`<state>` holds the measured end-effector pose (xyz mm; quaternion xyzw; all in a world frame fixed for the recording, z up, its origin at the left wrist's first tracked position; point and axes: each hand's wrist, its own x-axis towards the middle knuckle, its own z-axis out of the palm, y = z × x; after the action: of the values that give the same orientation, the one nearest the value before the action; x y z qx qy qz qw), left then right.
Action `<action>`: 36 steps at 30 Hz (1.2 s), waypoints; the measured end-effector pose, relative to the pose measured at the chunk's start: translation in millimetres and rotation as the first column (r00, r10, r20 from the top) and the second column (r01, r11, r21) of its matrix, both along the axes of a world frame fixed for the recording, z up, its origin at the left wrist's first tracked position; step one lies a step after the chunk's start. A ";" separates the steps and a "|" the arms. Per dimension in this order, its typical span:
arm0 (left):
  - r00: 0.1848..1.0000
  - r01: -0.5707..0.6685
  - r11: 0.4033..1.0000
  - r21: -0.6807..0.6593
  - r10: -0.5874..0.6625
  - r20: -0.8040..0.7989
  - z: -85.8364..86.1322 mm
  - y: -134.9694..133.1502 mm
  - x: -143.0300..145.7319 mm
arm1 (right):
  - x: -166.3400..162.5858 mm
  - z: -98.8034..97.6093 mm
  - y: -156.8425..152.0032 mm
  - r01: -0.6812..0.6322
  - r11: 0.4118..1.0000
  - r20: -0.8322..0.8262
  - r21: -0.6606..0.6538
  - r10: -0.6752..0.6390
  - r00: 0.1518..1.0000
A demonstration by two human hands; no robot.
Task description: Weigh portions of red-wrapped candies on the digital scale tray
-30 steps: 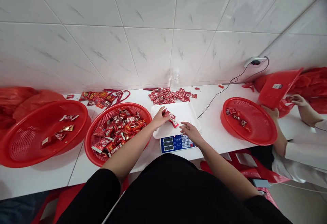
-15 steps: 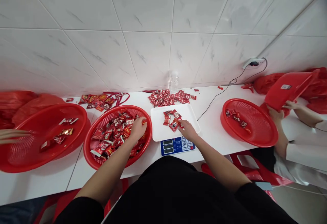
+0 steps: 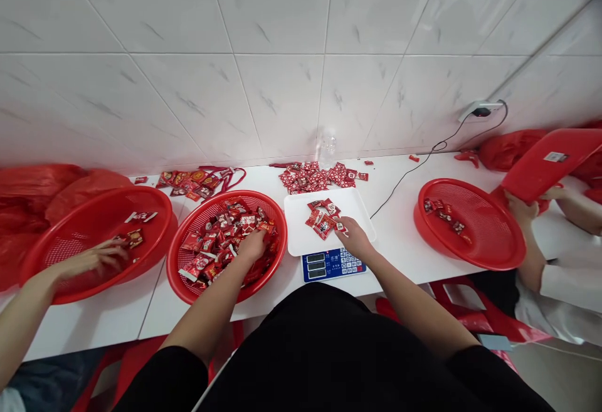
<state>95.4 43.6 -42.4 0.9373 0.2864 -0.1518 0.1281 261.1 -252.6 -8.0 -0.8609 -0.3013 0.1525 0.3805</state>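
My left hand [image 3: 253, 246] is in the red basket [image 3: 172, 255], its fingers closed at a red wrapped candy [image 3: 266, 227] above a heap of several similar candies [image 3: 211, 236]. Part of the grip is hidden behind the hand. On the white tray [image 3: 301, 199] of a scale, my right hand [image 3: 356, 239] pinches a small red-and-white candy packet [image 3: 341, 227]. Several red packets [image 3: 322, 222] lie together just left of these fingers. The blue keypad panel [image 3: 333, 264] of the scale shows below the tray.
Loose red packets [image 3: 301, 180] lie along the wall by a clear bottle [image 3: 328, 148]. A black cable [image 3: 399, 180] runs to a wall socket. Red baskets [image 3: 512, 242] stand either side; a co-worker's hand [image 3: 101, 258] reaches into the left one. Another person holds a red container [image 3: 540, 167].
My left hand has sunk lower into the candies. The right hand now lifts a packet edge at the tray. The co-worker's hand at left has reached further into its basket; the view shifted slightly.
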 end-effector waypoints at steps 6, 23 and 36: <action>0.990 -0.115 0.993 -0.026 0.117 0.081 36.8 14.6 17.1 | 3.8 -5.2 -18.5 0.067 0.998 -0.039 0.010 -0.067 0.997; 0.838 0.051 0.911 -0.408 0.183 0.514 69.8 -78.2 99.3 | 9.3 -4.3 -21.5 0.089 0.994 -0.038 -0.069 -0.092 0.995; 0.926 -0.162 0.980 -0.116 0.191 0.325 -4.3 -13.7 -3.5 | 5.0 -7.5 31.2 -0.054 0.944 0.152 -0.327 0.108 0.982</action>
<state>91.9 29.9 -46.8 0.9133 0.3370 0.0094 0.2284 266.1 -221.4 -15.5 -0.9079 -0.3387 0.1421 0.2020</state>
